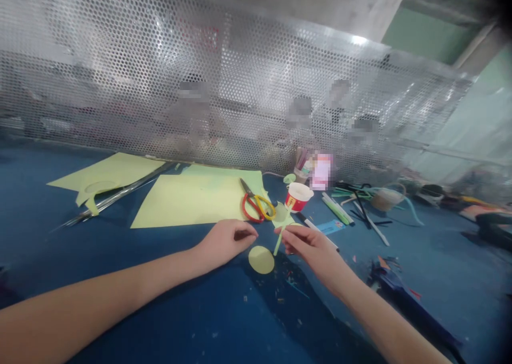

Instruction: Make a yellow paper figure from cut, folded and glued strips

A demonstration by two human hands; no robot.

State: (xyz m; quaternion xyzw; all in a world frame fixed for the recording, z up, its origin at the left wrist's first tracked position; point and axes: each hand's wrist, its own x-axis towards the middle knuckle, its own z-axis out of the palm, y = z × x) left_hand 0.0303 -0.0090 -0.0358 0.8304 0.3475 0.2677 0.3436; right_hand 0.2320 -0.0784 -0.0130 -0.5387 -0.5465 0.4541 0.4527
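Right hand [306,242] pinches a pale-green strip [277,244] in front of the red-and-white paper cup [299,202]; the left hand [229,239], loosely curled and part-open, and a paper disc [261,260] are front-left of the cup.

Two bare hands [226,241] [310,247] are showing, one holding a single pale-green strip [277,244]. One pair of red-and-yellow-handled scissors [252,194], one red-and-white paper cup [295,203] and at least two each of yellow-green paper discs [261,260] and pale-yellow paper sheets [188,201] are showing.

Seemingly pale green strip [278,244]; yellowish disc [261,260]; red and white cup [299,199].
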